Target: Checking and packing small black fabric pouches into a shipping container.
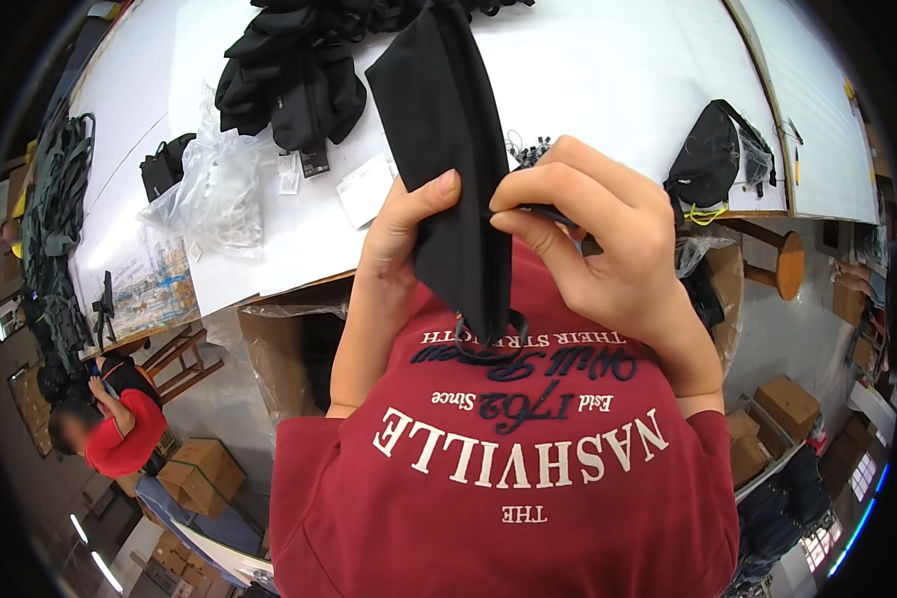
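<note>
A black fabric bag (447, 110), flat and folded with a long seam down its side, stands upright in front of my chest. My left hand (401, 229) grips its left side, thumb pressed on the front panel. Thumb and forefinger of my right hand (608, 224) pinch together at the bag's right edge. A slim dark thing (548, 211) runs back from that pinch into the palm; its kind is hidden by my fingers. A dark cord loop (516, 324) hangs at the bag's lower end.
On the white table (608, 70) lie a heap of black bags (304, 95), a crumpled clear plastic bag (219, 194), white paper tags (364, 189) and small black parts (530, 151). Another black bag (708, 154) is at right, near a wooden stool (787, 264). A person in red (130, 434) sits at left.
</note>
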Available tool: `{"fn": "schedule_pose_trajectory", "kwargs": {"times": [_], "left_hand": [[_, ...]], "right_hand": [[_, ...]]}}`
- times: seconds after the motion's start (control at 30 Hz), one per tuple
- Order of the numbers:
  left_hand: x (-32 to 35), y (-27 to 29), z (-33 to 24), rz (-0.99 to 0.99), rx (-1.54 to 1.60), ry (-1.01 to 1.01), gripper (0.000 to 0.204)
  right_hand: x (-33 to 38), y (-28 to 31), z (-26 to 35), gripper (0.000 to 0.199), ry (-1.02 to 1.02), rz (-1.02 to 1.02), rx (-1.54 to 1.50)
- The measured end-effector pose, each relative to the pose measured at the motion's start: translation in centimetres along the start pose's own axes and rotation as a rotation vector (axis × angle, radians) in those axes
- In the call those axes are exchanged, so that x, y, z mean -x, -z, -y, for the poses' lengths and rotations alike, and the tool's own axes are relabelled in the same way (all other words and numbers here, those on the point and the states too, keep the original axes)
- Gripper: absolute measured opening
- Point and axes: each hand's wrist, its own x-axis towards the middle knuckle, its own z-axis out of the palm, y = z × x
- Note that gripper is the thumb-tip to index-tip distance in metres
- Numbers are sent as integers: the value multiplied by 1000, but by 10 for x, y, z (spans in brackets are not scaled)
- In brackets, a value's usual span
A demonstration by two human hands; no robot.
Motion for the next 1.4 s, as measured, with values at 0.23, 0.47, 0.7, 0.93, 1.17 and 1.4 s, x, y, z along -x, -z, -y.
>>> {"fn": "schedule_pose_trajectory", "kwargs": {"times": [0.23,0.47,0.7,0.93,1.17,1.4], "left_hand": [[-22,23,1,408,288,1,31],[-20,30,0,257,202,-72,26],[-6,10,0,-15,211,-28,33],[14,32,9,-115,-538,-426,60],[5,55,-19,142,-1277,-1011,41],[-25,66,-14,50,-1281,-725,26]], "right_hand": [[11,-3,5,11,-41,311,-254],[10,2,2,12,-78,337,-208],[14,0,3,51,102,189,375],[14,0,-33,65,-123,-4,-141],[31,15,-56,43,-269,29,-436],[24,18,-90,28,-322,128,-231]]}}
